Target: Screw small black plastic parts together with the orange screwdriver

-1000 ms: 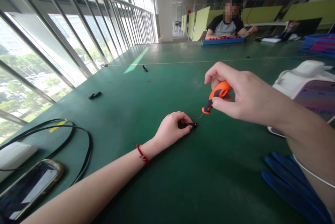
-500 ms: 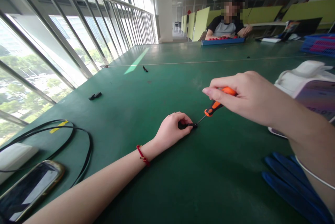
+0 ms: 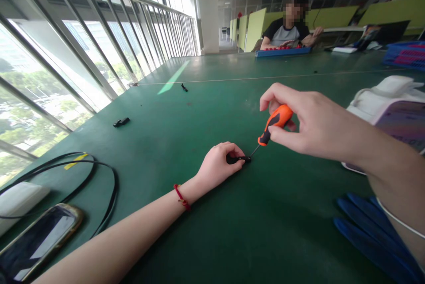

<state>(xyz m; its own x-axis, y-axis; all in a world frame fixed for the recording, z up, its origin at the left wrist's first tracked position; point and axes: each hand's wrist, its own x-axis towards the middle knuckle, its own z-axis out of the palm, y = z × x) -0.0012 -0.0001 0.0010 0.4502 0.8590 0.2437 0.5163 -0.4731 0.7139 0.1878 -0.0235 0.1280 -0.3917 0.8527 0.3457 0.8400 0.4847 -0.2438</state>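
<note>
Pinched in the fingers of my left hand (image 3: 223,160) is a small black part (image 3: 245,159), held down on the green table (image 3: 206,118). Much of the part is hidden by the fingers, and its exact kind does not show. My right hand (image 3: 299,116) has its thumb and fingers loosely around the orange and black handle of a screwdriver (image 3: 276,122). The screwdriver leans, its shaft pointing down and left, with the tip at the right end of the black part.
Small black pieces (image 3: 121,122) lie at the left. A black cable (image 3: 114,182), a phone (image 3: 40,242) and a white box (image 3: 23,202) are near left. Blue gloves (image 3: 368,235) and a white device (image 3: 381,107) sit right. A person (image 3: 287,32) sits across, behind a blue tray (image 3: 282,53).
My right hand's fingers have loosened and shifted on the screwdriver handle, with the forefinger lifted and more of the handle showing. My left hand and the black part have stayed in place.
</note>
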